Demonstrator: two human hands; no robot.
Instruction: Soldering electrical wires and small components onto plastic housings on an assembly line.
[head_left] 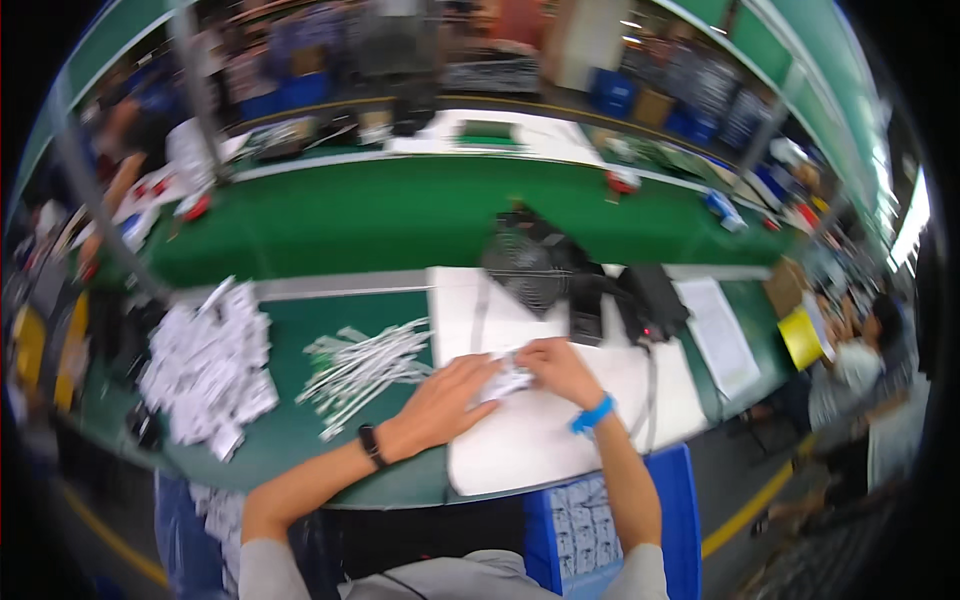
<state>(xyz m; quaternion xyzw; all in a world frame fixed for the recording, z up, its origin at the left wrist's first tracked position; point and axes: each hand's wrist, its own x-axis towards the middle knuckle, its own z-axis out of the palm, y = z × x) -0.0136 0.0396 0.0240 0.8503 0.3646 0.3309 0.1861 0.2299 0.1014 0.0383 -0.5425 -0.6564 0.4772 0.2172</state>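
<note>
One blue bin (678,500) sits closest to you, just right of your lap, holding rows of pale packets (583,530) too small to count surely. Beyond it are your two hands, over one white mat (540,450) on the green bench (290,440).

Between them, above the mat, is one small white piece (508,382), partly covered. Its long axis appears to slant from lower left, by your left thumb, up toward your right fingers; blur hides which end is its front. Your right hand (560,372) has its fingers bent and pinched on the piece's upper-right end. Your left hand (448,400) lies along its left side, fingers stretched out; you can't tell whether they grasp it or only rest there.

To your left lie one bundle of white strips (370,370), mostly pointing up and right, and one heap of white slips (210,360), both too tangled to count. Past your right hand is one white sheet (718,335). Farther off stands one black device with a round grille (530,265), before one long green panel (400,215).
</note>
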